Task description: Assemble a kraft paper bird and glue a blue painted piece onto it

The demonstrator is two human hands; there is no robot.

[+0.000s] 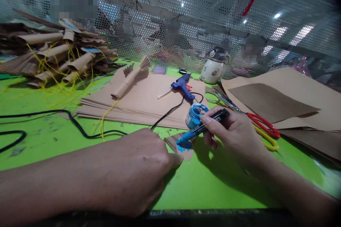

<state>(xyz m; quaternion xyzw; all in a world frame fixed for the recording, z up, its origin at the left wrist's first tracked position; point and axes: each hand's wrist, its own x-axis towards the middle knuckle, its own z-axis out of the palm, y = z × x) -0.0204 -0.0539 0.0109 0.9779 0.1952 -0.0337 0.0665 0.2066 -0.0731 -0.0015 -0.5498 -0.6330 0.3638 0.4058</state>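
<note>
My right hand is closed around a paint-smeared brush or marker, whose blue tip rests on a small brown paper piece. My left hand is closed, pinching that paper piece against the green table. A small pot of blue paint stands just behind the tool, close to my right fingers.
A blue glue gun with a black cord lies on a stack of brown paper sheets. A rolled paper craft lies there too. Red and yellow scissors rest right of my hand. Rolled crafts pile at far left; a white bottle stands by the mesh wall.
</note>
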